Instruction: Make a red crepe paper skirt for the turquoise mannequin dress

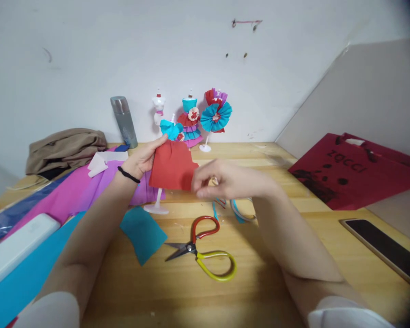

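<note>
A small dress form on a white stand (157,208) wears a turquoise crinkled top (171,130) and a red crepe paper skirt (172,166). My left hand (146,157) grips the skirt at its upper left, thumb on the front; its other fingers are mostly hidden behind. Curled in a pinch, my right hand (218,178) is at the skirt's lower right edge, with its fingertips partly hidden. Below the stand lie a turquoise paper piece (143,234) and scissors (190,247) with one red and one yellow handle, blades apart.
Behind stand a bare white form (159,107) and two dressed forms (190,105) (216,116). A grey bottle (124,123), brown cloth (66,150), purple and pink paper (54,205) and a white box (17,255) are left. A red bag (348,171) and phone (384,248) lie right.
</note>
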`<move>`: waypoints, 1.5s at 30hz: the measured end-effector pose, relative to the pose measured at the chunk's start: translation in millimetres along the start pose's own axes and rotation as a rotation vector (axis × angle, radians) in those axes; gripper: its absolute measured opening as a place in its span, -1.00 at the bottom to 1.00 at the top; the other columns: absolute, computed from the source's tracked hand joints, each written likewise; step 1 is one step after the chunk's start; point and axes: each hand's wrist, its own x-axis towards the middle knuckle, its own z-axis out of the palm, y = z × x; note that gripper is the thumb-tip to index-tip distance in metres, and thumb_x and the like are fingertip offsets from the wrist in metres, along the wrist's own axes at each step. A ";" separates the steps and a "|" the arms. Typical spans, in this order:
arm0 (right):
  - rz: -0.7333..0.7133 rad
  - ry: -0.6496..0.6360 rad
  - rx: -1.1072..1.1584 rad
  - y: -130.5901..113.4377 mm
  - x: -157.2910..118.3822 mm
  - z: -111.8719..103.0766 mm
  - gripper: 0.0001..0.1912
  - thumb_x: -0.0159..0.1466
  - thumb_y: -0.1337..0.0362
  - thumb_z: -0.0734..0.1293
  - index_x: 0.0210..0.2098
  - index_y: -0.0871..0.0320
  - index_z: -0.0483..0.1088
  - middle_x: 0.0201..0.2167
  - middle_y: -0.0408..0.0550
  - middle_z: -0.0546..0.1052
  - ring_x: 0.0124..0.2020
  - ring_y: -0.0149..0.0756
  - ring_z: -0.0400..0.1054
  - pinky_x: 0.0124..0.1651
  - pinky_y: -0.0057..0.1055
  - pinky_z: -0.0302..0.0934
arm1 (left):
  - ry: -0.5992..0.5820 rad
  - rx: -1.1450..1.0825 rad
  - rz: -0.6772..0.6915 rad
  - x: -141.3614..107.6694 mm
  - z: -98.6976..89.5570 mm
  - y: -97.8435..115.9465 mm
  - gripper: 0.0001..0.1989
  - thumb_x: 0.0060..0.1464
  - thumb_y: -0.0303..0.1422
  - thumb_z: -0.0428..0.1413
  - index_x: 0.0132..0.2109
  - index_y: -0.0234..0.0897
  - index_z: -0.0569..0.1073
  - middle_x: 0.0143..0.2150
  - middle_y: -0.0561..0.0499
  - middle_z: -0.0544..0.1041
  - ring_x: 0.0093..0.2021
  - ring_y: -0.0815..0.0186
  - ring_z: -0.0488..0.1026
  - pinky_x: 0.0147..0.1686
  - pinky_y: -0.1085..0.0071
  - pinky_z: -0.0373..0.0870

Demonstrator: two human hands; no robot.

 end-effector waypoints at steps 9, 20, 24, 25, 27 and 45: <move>0.146 -0.338 -0.232 2.0 -37.5 73.1 -0.55 0.16 0.42 0.45 0.06 0.16 0.51 0.06 0.09 0.54 0.03 -0.10 0.45 -0.11 -0.36 0.28 | 0.293 -0.241 -0.024 -0.9 -3.8 5.7 -0.75 0.30 -0.29 0.15 -0.27 -0.40 0.57 -0.46 -0.05 0.62 -0.49 0.30 0.57 -0.35 0.39 0.55; 0.079 -0.244 -0.315 0.1 -52.5 107.7 -0.42 0.21 0.40 0.35 0.23 0.22 0.37 0.07 0.25 0.42 0.12 0.05 0.34 0.16 -0.07 0.28 | 0.353 -0.313 -0.003 0.4 -7.0 1.9 -0.74 0.20 -0.20 0.25 -0.24 -0.37 0.55 -0.49 -0.01 0.60 -0.52 0.30 0.56 -0.38 0.38 0.57; 0.014 -0.200 -0.284 7.2 -54.8 108.0 -0.59 0.23 0.41 0.30 0.07 0.26 0.46 -0.09 0.20 0.47 0.03 -0.01 0.36 0.06 -0.14 0.30 | 0.341 -0.325 0.011 -2.6 -5.7 3.7 -0.73 0.22 -0.24 0.24 -0.34 -0.36 0.51 -0.48 -0.02 0.61 -0.52 0.32 0.55 -0.38 0.40 0.56; -0.001 -0.184 -0.223 10.7 -56.0 106.3 -0.63 0.20 0.42 0.30 0.01 0.24 0.48 -0.13 0.16 0.48 -0.02 -0.07 0.36 0.00 -0.19 0.31 | 0.342 -0.327 0.019 -2.6 -5.9 4.0 -0.74 0.22 -0.26 0.24 -0.35 -0.36 0.50 -0.48 -0.02 0.61 -0.52 0.33 0.55 -0.38 0.41 0.56; -0.006 -0.175 0.000 17.9 -58.8 101.4 -0.65 0.13 0.44 0.33 -0.08 0.20 0.47 -0.23 0.02 0.48 -0.20 -0.23 0.35 -0.17 -0.33 0.29 | 0.340 -0.325 0.029 -1.8 -6.8 4.3 -0.76 0.22 -0.27 0.25 -0.33 -0.36 0.51 -0.47 -0.01 0.61 -0.51 0.34 0.56 -0.37 0.42 0.55; 0.009 0.296 1.253 49.5 -15.1 135.4 -0.56 0.16 0.17 0.55 -0.06 0.13 0.37 -0.25 -0.06 0.60 -0.31 -0.34 0.52 -0.20 -0.35 0.37 | 0.274 -0.286 0.093 0.2 -11.3 8.4 -0.67 0.25 -0.12 0.18 -0.18 -0.36 0.57 -0.34 -0.05 0.64 -0.33 0.26 0.61 -0.14 0.32 0.57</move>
